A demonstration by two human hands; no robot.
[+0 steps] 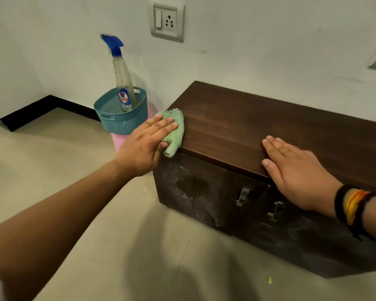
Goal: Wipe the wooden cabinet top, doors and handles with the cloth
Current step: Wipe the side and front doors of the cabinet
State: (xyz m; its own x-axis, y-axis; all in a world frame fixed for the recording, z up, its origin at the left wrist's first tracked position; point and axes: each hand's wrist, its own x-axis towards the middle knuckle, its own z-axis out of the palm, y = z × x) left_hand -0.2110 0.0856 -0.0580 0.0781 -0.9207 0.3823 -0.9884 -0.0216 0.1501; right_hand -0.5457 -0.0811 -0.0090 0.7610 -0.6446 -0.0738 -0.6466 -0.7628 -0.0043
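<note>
A low dark wooden cabinet (258, 118) stands against the white wall. Its two doors (193, 192) look dusty and smeared, and each carries a metal handle (242, 196). My left hand (146, 144) presses a green cloth (175, 129) flat against the top's left edge, thumb tucked under the cloth. My right hand (295, 168) lies flat, fingers together, on the top's front edge above the handles. It holds nothing. Black and orange bands circle that wrist.
A teal perforated basket (119, 116) holding a blue-nozzled spray bottle (122, 79) sits on a pink stool (117, 141) just left of the cabinet. A wall socket (167, 21) is above. Beige tiled floor (117, 246) spreads in front.
</note>
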